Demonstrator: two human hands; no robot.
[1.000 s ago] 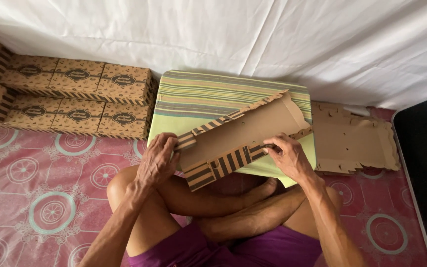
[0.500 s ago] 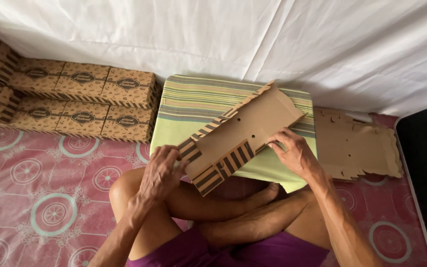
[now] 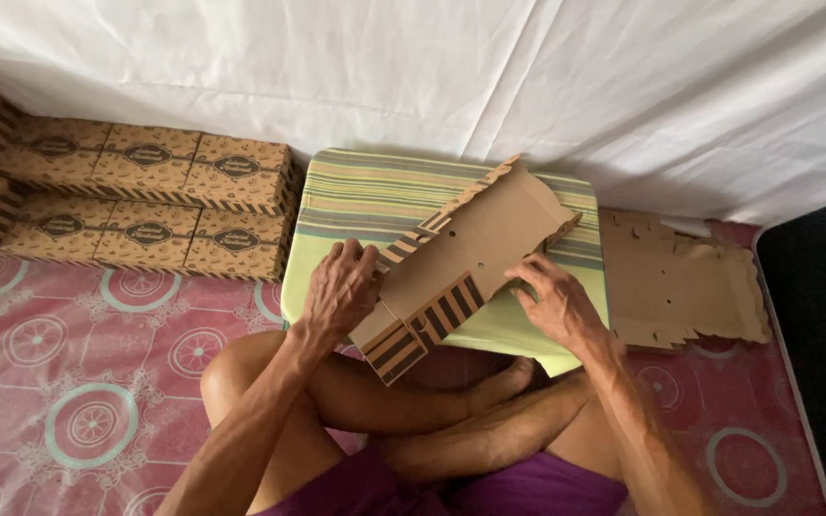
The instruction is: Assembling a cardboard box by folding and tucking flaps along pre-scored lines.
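Lowered flat onto striped cushion (image 3: 375, 196): half-folded cardboard box (image 3: 475, 253) between hands (image 3: 341, 287).

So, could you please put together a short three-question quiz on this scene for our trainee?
1. True or false: both hands touch the partly folded brown cardboard box blank with striped edges.
2. Where does the pile of flat unfolded brown cardboard blanks lie? A) on the pink patterned floor mat, on the person's right B) on the striped green cushion C) on the stacked boxes
3. Fill in: the stacked finished patterned cardboard boxes stand against the white ____.

Key
1. True: left hand and right hand both grip it.
2. A
3. sheet
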